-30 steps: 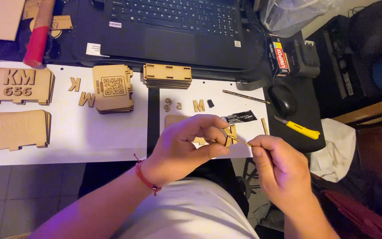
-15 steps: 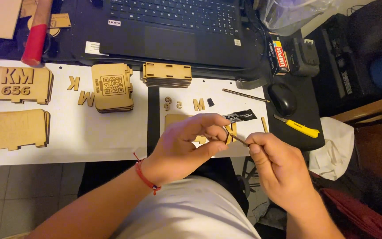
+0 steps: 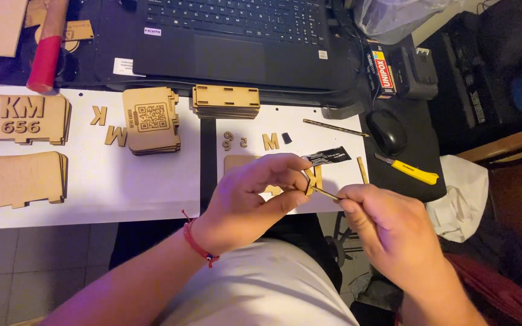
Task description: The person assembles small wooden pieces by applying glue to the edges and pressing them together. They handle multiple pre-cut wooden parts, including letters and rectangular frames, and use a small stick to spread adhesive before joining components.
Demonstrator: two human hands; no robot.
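**A:** What's nearest the camera?

**B:** The two hands, over the lap. The left hand [image 3: 255,196] pinches a small wooden letter piece [image 3: 314,178] between thumb and fingertips. The right hand [image 3: 388,232] is curled, its thumb and forefinger pinching a thin stick [image 3: 324,192] whose tip touches the letter piece. A red cord bracelet [image 3: 197,244] sits on the left wrist.

**A:** And just beyond them?

**B:** A white sheet [image 3: 122,181] on the desk. Under the hands lies a flat wooden panel [image 3: 240,163], partly hidden. Near it are loose small wooden letters and numerals [image 3: 270,142], a black sachet [image 3: 327,157] and another thin stick [image 3: 335,127].

**A:** To the sides?

**B:** On the left, stacks of cut wooden plates [image 3: 22,118], one with cut-out characters, a plain stack [image 3: 16,181] below it, and a stack with a square code pattern [image 3: 151,119]. On the right, a yellow utility knife [image 3: 409,171] and a black mouse [image 3: 386,131] on a dark pad.

**A:** Farthest away?

**B:** A slotted wooden stack [image 3: 226,99] at the sheet's far edge, then a black laptop [image 3: 237,36], a red tube [image 3: 46,51] at far left and a glue box [image 3: 380,72] beside the laptop.
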